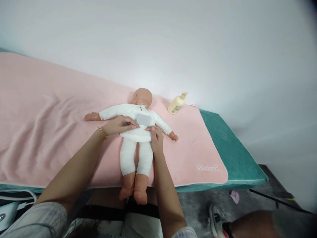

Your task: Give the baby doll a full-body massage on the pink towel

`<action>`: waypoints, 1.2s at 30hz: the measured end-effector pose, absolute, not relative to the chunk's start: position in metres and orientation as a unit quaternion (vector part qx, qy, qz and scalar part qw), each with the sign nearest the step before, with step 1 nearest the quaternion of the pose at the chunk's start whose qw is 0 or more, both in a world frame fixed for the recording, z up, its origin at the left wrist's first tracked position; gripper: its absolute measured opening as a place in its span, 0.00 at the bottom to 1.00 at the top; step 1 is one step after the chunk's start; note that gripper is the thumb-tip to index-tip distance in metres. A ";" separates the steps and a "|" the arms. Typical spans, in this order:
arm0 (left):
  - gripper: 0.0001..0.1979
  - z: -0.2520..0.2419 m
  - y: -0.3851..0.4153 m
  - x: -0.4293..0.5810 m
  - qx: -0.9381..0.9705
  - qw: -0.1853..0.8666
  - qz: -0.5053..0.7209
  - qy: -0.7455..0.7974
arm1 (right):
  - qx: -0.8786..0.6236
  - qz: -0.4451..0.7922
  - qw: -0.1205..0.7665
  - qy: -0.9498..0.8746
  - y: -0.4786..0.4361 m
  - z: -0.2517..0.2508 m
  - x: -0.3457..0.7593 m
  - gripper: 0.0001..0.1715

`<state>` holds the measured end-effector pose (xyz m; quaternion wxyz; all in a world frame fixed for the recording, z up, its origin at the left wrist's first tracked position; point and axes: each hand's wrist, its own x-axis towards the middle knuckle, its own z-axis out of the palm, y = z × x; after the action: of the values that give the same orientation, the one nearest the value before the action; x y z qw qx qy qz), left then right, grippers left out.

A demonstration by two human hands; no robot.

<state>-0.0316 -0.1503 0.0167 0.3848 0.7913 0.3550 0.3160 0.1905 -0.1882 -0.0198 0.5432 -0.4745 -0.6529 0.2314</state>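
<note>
A baby doll (pixel 135 138) in white clothes lies face down on a pink blanket (pixel 49 125), head toward the wall, bare feet hanging over the near edge. My left hand (pixel 120 125), with a gold bracelet at the wrist, rests flat on the doll's lower back from the left, fingers stretched out. My right hand (pixel 157 140) lies against the doll's right hip and waist, fingers extended and pressed on the white cloth. Neither hand grips anything I can make out.
A cream lotion bottle (pixel 177 103) lies on the blanket near the wall, right of the doll's head. The blanket covers a teal mattress (pixel 232 155). A white device (pixel 7 211) sits lower left. Another person's shoe (pixel 218 219) shows on the floor lower right.
</note>
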 end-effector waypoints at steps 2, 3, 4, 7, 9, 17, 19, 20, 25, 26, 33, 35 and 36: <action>0.18 0.018 -0.151 -0.028 0.787 0.373 0.337 0.359 | -0.457 0.237 0.557 -0.651 -0.183 -0.018 0.192 0.22; 0.17 0.018 -0.151 -0.025 0.784 0.362 0.353 0.361 | -0.443 0.240 0.567 -0.652 -0.179 -0.016 0.193 0.21; 0.17 0.019 -0.151 -0.022 0.780 0.347 0.372 0.365 | -0.426 0.243 0.578 -0.652 -0.174 -0.014 0.194 0.21; 0.17 0.021 -0.143 -0.013 0.758 0.282 0.445 0.384 | -0.385 0.244 0.602 -0.655 -0.152 -0.006 0.196 0.21; 0.18 0.021 -0.136 -0.008 0.739 0.245 0.485 0.397 | -0.375 0.245 0.598 -0.665 -0.137 -0.001 0.195 0.22; 0.25 0.016 -0.112 0.004 0.782 0.193 0.400 0.438 | -0.434 0.235 0.490 -0.719 -0.115 -0.007 0.190 0.31; 0.27 0.016 -0.105 0.006 0.796 0.188 0.366 0.444 | -0.442 0.228 0.475 -0.726 -0.113 -0.009 0.190 0.32; 0.28 0.016 -0.102 0.007 0.800 0.189 0.352 0.448 | -0.444 0.223 0.468 -0.730 -0.111 -0.010 0.190 0.33; 0.28 0.016 -0.102 -0.001 0.802 0.202 0.346 0.443 | -0.449 0.210 0.452 -0.742 -0.108 -0.008 0.189 0.34; 0.27 0.015 -0.104 -0.003 0.801 0.202 0.355 0.438 | -0.446 0.211 0.454 -0.742 -0.109 -0.008 0.188 0.33; 0.25 0.015 -0.115 -0.011 0.768 0.151 0.429 0.451 | -0.410 0.202 0.491 -0.741 -0.120 -0.005 0.190 0.25; 0.25 0.015 -0.114 -0.010 0.771 0.151 0.418 0.456 | -0.404 0.200 0.492 -0.745 -0.121 -0.005 0.190 0.25; 0.25 0.014 -0.113 -0.010 0.774 0.151 0.412 0.457 | -0.401 0.200 0.492 -0.746 -0.121 -0.005 0.190 0.25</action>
<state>-0.0100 -0.1131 0.0145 0.1513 0.7737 0.4574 0.4115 0.1905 -0.1210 -0.0050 0.4915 -0.4014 -0.7465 0.2000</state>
